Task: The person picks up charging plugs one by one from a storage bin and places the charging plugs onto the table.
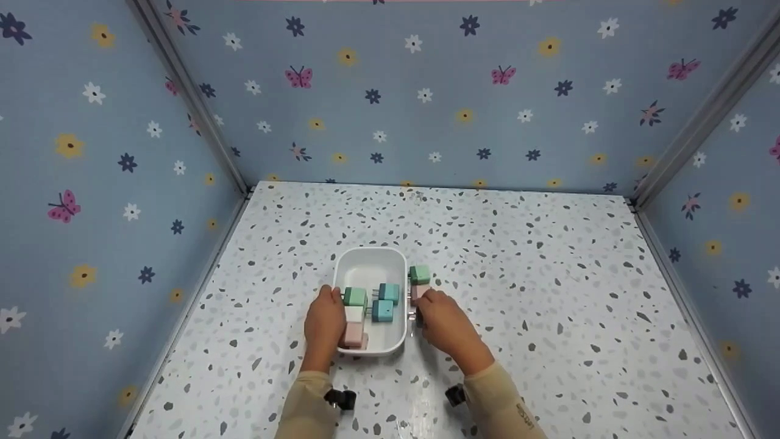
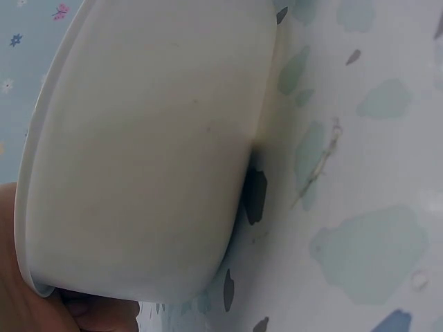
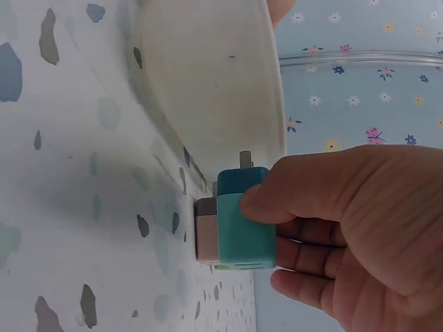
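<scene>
Teal, a plug charger (image 3: pixel 246 238) is pinched between thumb and fingers of the right hand (image 1: pixel 448 323), just outside the right edge of the white bin (image 1: pixel 368 268), where a pink charger (image 1: pixel 419 294) and a green charger (image 1: pixel 420 274) also lie. The left hand (image 1: pixel 324 320), partly hidden, apparently grips the left rim. Inside, several chargers (image 1: pixel 353 314) line the left edge; two blue chargers (image 1: pixel 382 311) lie nearer the right.

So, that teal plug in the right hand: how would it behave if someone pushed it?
The teal plug would probably slide rather than roll, since its sides look flat and boxy. Its smooth-looking casing could be slightly slippery in the right hand. The metal prong sticking out might catch on the white tub beside it.
</scene>
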Demonstrator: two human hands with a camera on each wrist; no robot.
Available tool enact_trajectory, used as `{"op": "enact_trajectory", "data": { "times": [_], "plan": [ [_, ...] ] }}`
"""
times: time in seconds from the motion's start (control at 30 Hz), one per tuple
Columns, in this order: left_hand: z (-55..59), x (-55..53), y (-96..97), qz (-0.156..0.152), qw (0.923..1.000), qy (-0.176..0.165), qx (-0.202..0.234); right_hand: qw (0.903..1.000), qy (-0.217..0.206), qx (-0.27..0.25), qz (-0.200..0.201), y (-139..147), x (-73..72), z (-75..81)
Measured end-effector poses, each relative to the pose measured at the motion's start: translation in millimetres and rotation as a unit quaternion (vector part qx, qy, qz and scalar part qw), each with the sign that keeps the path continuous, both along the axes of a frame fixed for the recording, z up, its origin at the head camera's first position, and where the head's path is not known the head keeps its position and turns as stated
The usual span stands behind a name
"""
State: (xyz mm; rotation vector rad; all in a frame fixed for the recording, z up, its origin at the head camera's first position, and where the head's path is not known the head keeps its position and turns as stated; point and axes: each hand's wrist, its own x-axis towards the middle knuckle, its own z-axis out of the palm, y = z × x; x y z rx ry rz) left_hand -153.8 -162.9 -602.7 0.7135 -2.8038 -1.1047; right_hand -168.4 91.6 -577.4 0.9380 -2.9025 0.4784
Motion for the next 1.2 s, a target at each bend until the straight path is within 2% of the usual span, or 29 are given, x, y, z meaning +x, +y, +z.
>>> {"op": "enact_trajectory", "data": {
  "times": [0.13,0.5,0.7,0.93,1.2],
  "plan": [
    [-0.4,0.4,0.5,0.001,1.0000,-0.002,0.000,1.0000,0.003,0.000,-0.002,-2,-1.4,-4.9],
    [-0.2,0.3,0.5,0.006,1.0000,-0.004,-0.001,0.9995,-0.031,0.005,-0.009,-6,-3.1,-15.9],
    [-1.9,0.1,0.0,0.006,1.0000,-0.002,-0.005,0.9999,-0.013,-0.001,-0.001,-7,-3.3,-24.5],
    [-5.2,-0.4,-0.6,0.003,0.9999,0.008,-0.011,0.9994,0.030,-0.005,0.014,-7,-5.2,-27.7],
    [-2.4,-1.4,-1.0,0.004,1.0000,0.000,-0.005,1.0000,-0.004,0.009,0.002,-8,-6.5,-26.2]
  ]
}}
